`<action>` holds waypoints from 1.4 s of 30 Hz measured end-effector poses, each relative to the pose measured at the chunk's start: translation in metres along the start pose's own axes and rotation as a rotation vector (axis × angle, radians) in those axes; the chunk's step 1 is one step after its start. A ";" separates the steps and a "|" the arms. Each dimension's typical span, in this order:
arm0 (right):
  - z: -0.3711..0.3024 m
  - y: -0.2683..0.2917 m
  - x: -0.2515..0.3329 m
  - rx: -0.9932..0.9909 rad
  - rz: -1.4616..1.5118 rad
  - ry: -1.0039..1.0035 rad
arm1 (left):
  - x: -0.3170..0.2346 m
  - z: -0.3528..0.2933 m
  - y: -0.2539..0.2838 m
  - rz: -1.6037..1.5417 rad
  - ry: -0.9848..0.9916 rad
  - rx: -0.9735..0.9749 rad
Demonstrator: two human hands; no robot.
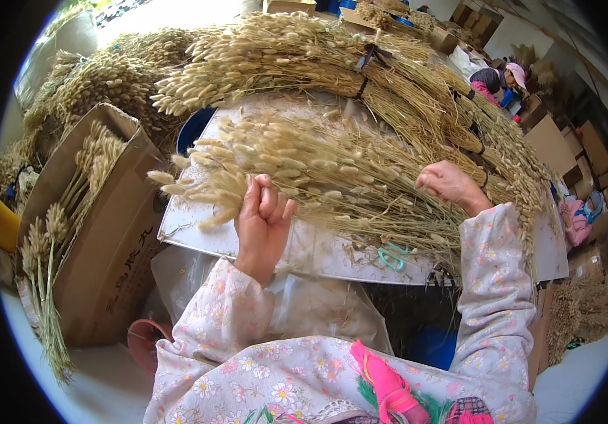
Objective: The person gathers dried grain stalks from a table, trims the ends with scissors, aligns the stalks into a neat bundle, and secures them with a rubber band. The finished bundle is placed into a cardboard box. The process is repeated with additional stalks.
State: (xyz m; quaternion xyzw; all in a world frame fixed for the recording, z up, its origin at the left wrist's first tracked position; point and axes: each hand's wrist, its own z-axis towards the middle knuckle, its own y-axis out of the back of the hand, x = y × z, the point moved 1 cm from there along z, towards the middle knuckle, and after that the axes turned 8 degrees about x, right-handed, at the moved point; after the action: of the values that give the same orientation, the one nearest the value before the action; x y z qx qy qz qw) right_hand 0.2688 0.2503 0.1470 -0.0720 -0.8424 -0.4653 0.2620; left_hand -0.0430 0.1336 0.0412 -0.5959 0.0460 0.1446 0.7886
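Note:
Dried bunny-tail grass (290, 159) with pale fluffy heads lies loose across the white tabletop (198, 237), heads to the left and stems to the right. My left hand (263, 222) is closed at the near left of this pile, around a small bunch of grass heads (208, 191) that fan out to its left. Over the stems at the right, my right hand (452, 185) is held with its fingers curled together. Whatever it may pinch is too small to make out. Turquoise-handled scissors (392, 256) lie by the table's near edge, partly under stems.
Large tied bundles of grass (276, 60) cover the table's far side. At the left stands an open cardboard box (99, 254) with grass in it. A reddish bucket (145, 343) and a clear plastic bag (318, 311) are below the table. A person (502, 79) works at the far right.

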 end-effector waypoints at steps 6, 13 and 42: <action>0.015 -0.035 0.035 -0.159 0.277 0.352 | -0.003 0.000 -0.001 0.061 -0.001 -0.001; -0.018 -0.086 0.085 -0.178 -0.013 0.619 | -0.008 0.001 -0.013 0.220 0.016 -0.157; -0.042 -0.064 0.111 -0.062 0.796 0.507 | -0.026 -0.012 0.004 -0.046 -0.109 0.029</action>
State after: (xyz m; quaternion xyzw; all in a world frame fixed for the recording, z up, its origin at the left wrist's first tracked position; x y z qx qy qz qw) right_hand 0.1663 0.1666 0.1742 -0.2814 -0.6445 -0.3567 0.6150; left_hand -0.0678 0.1186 0.0401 -0.5767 -0.0088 0.1582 0.8015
